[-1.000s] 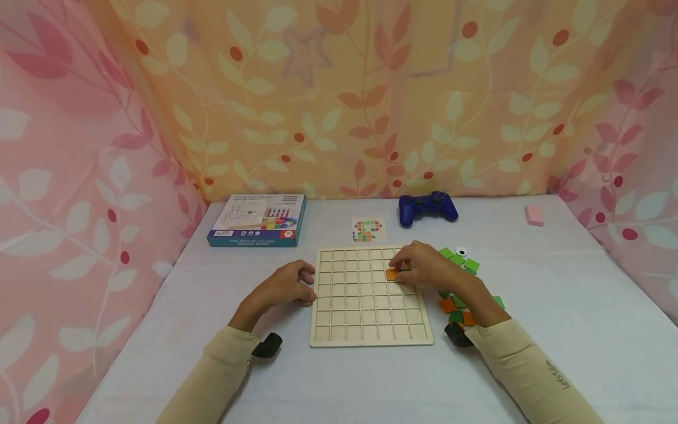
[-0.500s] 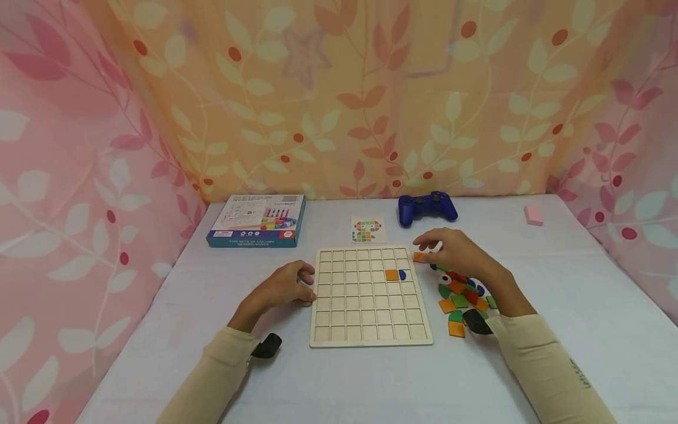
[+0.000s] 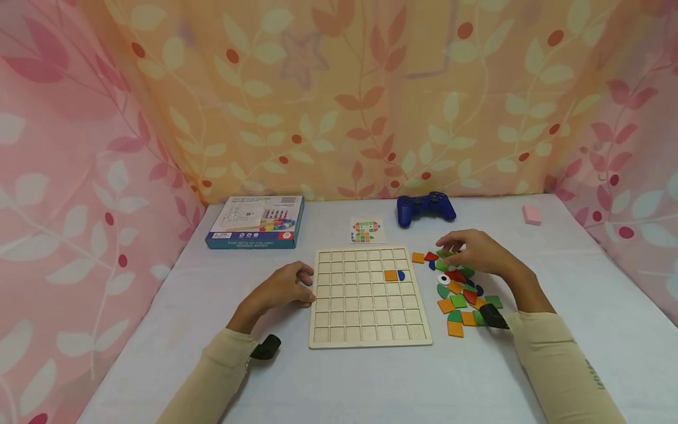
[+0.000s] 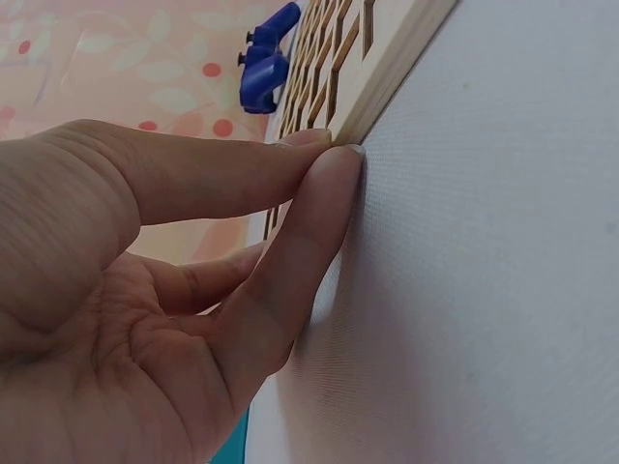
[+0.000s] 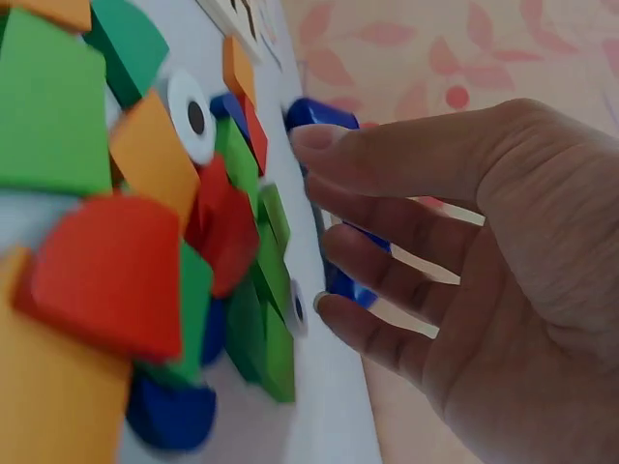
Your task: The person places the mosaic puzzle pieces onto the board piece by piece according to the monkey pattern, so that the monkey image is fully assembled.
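A light wooden grid board (image 3: 371,347) lies flat in the head view, bearing an orange square tile (image 3: 391,275) and a blue half-round tile (image 3: 401,275) side by side toward its right. My left hand (image 3: 285,284) pinches at the board's left edge; in the left wrist view its thumb and a finger (image 4: 324,188) meet there. My right hand (image 3: 477,252) hovers over the far end of the loose tile pile (image 3: 458,301), fingers loosely bent and holding nothing. The right wrist view shows a gap between that hand and the green tiles (image 5: 274,271).
Behind the board lies a small pattern card (image 3: 368,230). A blue game controller (image 3: 426,208) and a pink block (image 3: 532,215) stand farther back. A flat toy box (image 3: 256,221) lies at the back left, and printed cloth (image 3: 339,118) hangs around the table.
My right hand laid the orange tile and a blue half-round on the board, set another orange square down beside it, and moved right over the pile. The left hand stayed put.
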The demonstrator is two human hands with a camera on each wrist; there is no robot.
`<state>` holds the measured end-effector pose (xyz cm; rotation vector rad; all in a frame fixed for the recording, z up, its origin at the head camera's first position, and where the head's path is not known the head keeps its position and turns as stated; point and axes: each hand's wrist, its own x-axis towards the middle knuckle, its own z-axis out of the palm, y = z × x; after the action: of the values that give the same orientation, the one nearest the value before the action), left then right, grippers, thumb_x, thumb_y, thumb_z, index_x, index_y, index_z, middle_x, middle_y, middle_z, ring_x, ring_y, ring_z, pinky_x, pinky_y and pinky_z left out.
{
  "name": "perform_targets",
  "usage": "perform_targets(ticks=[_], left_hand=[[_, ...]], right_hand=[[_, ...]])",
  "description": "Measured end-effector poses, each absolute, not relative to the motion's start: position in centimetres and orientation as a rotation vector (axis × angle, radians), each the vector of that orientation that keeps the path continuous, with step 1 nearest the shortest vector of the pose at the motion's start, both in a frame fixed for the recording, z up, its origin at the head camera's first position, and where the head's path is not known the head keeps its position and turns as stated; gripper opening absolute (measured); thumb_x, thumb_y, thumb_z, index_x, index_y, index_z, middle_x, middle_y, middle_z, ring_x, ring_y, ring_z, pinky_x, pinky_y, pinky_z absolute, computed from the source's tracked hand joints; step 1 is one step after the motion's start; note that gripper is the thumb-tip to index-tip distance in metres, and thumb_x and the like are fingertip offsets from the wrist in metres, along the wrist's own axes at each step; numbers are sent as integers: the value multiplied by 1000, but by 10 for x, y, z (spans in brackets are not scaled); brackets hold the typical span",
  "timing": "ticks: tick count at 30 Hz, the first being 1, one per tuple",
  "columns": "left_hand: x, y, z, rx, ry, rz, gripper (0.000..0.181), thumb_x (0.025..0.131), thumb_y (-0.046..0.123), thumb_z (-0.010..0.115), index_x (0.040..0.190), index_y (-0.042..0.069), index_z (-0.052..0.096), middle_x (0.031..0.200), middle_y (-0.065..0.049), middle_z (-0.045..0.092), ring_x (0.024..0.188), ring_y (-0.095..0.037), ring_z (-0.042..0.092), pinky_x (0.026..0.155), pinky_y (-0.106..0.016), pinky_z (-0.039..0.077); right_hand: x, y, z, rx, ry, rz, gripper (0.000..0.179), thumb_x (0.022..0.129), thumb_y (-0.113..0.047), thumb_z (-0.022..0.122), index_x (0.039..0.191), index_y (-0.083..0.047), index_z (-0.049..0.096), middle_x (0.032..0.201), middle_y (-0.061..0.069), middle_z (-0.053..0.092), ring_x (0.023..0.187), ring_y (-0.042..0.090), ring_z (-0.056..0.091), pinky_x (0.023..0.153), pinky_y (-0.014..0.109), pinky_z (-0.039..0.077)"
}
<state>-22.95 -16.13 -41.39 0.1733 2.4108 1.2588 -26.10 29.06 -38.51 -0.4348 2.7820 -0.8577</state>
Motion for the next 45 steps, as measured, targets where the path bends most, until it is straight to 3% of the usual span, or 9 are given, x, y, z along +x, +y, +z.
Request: perform_targets(ticks=[5,18,30,45], left_hand=[[-229,-162,-414,177,2419,1247,57,86,6,83,137,0,58,118,-13,64,89,-21,67,82,-31,63],[-227,-162,-412,189,2418,1256,57,87,5,82,138,-1,57,117,-14,63,87,-20,67,80,-30,62],[-229,-162,-414,185,2431,1238,57,86,7,83,138,0,58,117,-13,63,89,-20,66,82,-30,61],[-228,-162,-414,188,2410,1273,57,87,5,81,138,-2,57,118,-14,62,88,-20,67,81,-29,62]], right_hand=[[-262,303,-386,-349,2713,-877,43,89,-21,82,128,-3,73,113,8,76,102,24,65,91,44,55],[-262,317,-383,-359,2512,-875,43,87,-13,83,126,1,72,109,8,73,97,23,61,87,32,54],[-264,313,-390,-365,2518,-860,40,84,-13,86,121,-3,74,103,6,72,96,23,60,86,33,53],[-262,311,-391,-292,2533,-828,36,89,-18,83,119,-1,74,96,5,70,88,21,62,84,33,56]])
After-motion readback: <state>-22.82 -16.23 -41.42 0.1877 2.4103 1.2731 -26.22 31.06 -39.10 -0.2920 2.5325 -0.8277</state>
